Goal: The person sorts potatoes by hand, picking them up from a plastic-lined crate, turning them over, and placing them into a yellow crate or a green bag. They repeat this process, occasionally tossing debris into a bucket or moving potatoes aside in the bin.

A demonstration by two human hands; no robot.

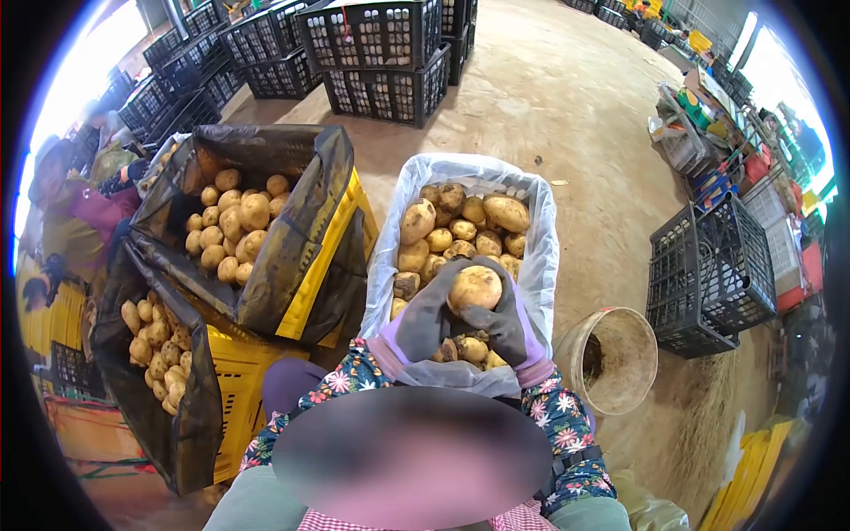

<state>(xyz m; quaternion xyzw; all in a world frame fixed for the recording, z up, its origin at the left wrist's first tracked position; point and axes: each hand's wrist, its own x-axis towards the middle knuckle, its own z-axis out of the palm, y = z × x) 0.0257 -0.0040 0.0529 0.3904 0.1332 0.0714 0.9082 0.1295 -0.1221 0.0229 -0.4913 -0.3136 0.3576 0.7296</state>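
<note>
Both my gloved hands, left [425, 323] and right [498, 329], grip one potato [475, 288] above the lined crate [548, 257] of potatoes [462, 229].

This is a produce packing shed or warehouse: potatoes [232, 221] fill lined crates [332, 252], black crates [372, 93] stand in stacks, and the wide floor [584, 115] is bare and dusty.
</note>
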